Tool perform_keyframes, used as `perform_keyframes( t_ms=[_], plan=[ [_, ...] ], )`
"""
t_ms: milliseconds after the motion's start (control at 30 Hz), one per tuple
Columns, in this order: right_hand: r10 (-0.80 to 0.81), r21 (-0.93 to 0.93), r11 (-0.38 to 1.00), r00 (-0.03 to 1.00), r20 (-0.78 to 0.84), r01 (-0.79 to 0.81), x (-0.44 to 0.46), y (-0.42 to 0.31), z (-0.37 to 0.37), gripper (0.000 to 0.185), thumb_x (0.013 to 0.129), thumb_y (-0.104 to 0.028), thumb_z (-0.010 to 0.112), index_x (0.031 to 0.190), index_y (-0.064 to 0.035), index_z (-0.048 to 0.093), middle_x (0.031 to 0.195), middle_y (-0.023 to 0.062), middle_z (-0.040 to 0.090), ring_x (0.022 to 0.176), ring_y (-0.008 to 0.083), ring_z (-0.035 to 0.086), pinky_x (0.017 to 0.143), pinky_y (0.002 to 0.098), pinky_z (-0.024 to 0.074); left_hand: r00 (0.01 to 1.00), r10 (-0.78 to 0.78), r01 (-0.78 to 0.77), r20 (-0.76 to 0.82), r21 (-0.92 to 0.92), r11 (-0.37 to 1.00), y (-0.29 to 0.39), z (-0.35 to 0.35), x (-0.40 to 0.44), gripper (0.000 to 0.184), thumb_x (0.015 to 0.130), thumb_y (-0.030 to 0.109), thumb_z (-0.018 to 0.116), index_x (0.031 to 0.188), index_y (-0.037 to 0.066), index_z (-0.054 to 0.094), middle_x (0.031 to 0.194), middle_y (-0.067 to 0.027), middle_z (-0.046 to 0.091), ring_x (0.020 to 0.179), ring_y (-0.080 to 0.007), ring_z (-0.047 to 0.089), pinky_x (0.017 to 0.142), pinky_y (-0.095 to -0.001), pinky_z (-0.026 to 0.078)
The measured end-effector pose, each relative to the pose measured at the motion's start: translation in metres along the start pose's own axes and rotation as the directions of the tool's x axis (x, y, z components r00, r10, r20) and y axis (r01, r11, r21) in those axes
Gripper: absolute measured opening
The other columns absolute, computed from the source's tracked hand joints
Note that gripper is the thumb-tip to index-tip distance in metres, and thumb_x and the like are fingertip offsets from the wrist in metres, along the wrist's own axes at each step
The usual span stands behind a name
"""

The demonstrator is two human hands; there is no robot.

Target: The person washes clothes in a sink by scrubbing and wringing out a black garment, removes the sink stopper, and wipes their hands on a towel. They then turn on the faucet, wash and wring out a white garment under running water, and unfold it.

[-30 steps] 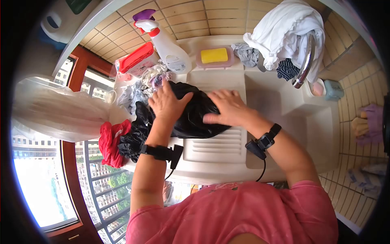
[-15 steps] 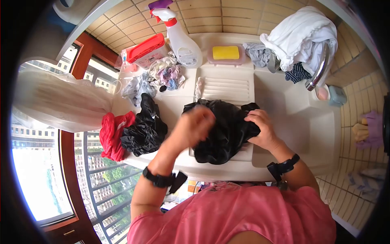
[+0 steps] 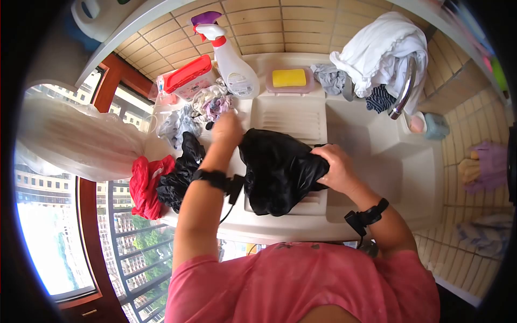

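Note:
A black cloth lies over the ridged washboard in the middle of the sink unit. My right hand is closed on the cloth's right edge, beside the basin. Near the cloth's upper left corner is my left hand, blurred, its fingers curled and mostly hidden behind the back of the hand; whether it grips the cloth does not show. Small light-coloured clothes lie just beyond my left hand. To the left of my left forearm sits a second dark garment, next to a red one.
A spray bottle, a red-lidded box and yellow soap in a dish stand along the back. White laundry hangs by the faucet above the basin. A plastic bag hangs at left.
The black cloth has been shifted and spread wider on the washboard. My left hand has moved away up and left, while my right hand now grips the cloth's right edge.

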State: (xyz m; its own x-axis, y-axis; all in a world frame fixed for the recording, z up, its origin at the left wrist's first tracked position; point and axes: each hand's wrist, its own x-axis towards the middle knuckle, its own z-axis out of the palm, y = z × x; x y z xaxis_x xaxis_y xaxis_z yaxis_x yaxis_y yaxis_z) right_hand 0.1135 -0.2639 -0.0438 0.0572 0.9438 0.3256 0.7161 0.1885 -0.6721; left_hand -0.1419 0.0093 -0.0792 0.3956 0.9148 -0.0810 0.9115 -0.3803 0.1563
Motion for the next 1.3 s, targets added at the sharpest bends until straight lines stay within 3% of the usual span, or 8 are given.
perform_keyframes(
  t_ms=[100,333,467,600,700,900,1167,1300],
  plan=[
    [0.121,0.280,0.954,0.992,-0.042,-0.105,-0.004,0.011,-0.009,0.046,0.068,-0.005,0.078,0.113,-0.0011,0.066,0.107,0.0177,0.069,0.101,0.0375,0.066,0.092,0.0404,0.0518,0.987,-0.083,0.081,-0.136,-0.024,0.996,-0.004,-0.060,-0.055,0.037,0.091,0.009,0.062,0.127,0.005,0.056,0.131,-0.0247,0.057,0.115,-0.0425,0.060,0.098,-0.0492,0.051],
    [0.459,0.519,0.725,0.879,0.128,-0.454,-0.009,0.066,-0.019,0.043,0.076,0.000,0.067,0.118,0.0038,0.067,0.103,0.0149,0.073,0.096,0.0168,0.066,0.090,0.0312,0.0518,0.767,0.592,-0.625,-0.248,-0.079,0.777,0.101,-0.040,-0.175,0.066,0.073,0.031,0.082,0.133,0.012,0.061,0.130,-0.0144,0.062,0.123,-0.0394,0.056,0.109,-0.0484,0.042],
    [0.439,0.407,0.748,0.850,0.290,-0.525,0.001,0.060,-0.041,0.052,0.082,-0.012,0.072,0.131,0.0027,0.062,0.119,0.0144,0.069,0.112,0.0215,0.064,0.101,0.0337,0.0477,0.963,0.160,-0.256,-0.218,-0.539,0.802,0.077,-0.012,-0.130,0.045,0.080,0.005,0.065,0.124,0.011,0.060,0.123,-0.0156,0.065,0.112,-0.0416,0.061,0.092,-0.0445,0.053],
    [0.214,0.319,0.901,0.940,0.264,-0.295,0.042,0.024,-0.015,0.081,0.092,-0.028,0.071,0.158,-0.0031,0.032,0.161,0.0183,0.037,0.151,0.0252,0.033,0.121,0.0380,0.0276,0.965,0.112,-0.154,-0.236,-0.172,0.973,0.083,-0.004,-0.066,0.033,0.095,0.014,0.054,0.127,0.011,0.062,0.127,-0.0146,0.063,0.112,-0.0374,0.059,0.101,-0.0473,0.047],
    [0.285,-0.133,0.953,0.953,0.101,-0.271,0.075,0.023,0.036,0.069,0.094,-0.050,0.063,0.145,-0.0058,0.052,0.143,0.0199,0.057,0.134,0.0366,0.052,0.110,0.0449,0.0408,0.974,0.194,-0.200,-0.114,-0.049,0.979,0.094,0.027,-0.064,0.034,0.099,0.023,0.049,0.126,0.008,0.065,0.128,-0.0157,0.062,0.113,-0.0374,0.058,0.105,-0.0484,0.043],
    [-0.292,-0.126,0.947,0.955,0.047,0.296,-0.001,-0.008,0.035,0.029,0.090,-0.029,0.062,0.111,-0.0087,0.065,0.105,0.0087,0.067,0.099,0.0266,0.063,0.088,0.0459,0.0416,0.862,0.391,-0.470,-0.322,-0.221,0.854,0.093,0.025,-0.172,0.039,0.084,0.030,0.062,0.113,0.004,0.063,0.120,-0.0225,0.057,0.107,-0.0423,0.053,0.091,-0.0539,0.040],
    [0.020,-0.450,0.885,0.973,-0.229,-0.124,0.122,0.068,0.085,0.020,0.093,-0.028,0.061,0.101,-0.0093,0.062,0.094,0.0091,0.069,0.092,0.0317,0.065,0.078,0.0504,0.0484,0.805,0.121,-0.186,-0.581,-0.054,0.981,0.127,0.055,-0.020,0.035,0.097,0.038,0.056,0.119,0.011,0.062,0.115,-0.0124,0.062,0.109,-0.0359,0.057,0.094,-0.0511,0.044],
    [-0.081,-0.215,0.976,0.976,-0.204,0.036,0.082,0.048,0.069,0.020,0.091,-0.028,0.061,0.096,-0.0096,0.065,0.097,0.0104,0.068,0.095,0.0330,0.064,0.080,0.0494,0.0477,0.949,0.097,-0.165,-0.299,-0.212,0.963,0.124,0.022,-0.070,0.038,0.095,0.038,0.058,0.121,0.011,0.063,0.118,-0.0128,0.062,0.110,-0.0357,0.056,0.095,-0.0501,0.043]
  ],
)
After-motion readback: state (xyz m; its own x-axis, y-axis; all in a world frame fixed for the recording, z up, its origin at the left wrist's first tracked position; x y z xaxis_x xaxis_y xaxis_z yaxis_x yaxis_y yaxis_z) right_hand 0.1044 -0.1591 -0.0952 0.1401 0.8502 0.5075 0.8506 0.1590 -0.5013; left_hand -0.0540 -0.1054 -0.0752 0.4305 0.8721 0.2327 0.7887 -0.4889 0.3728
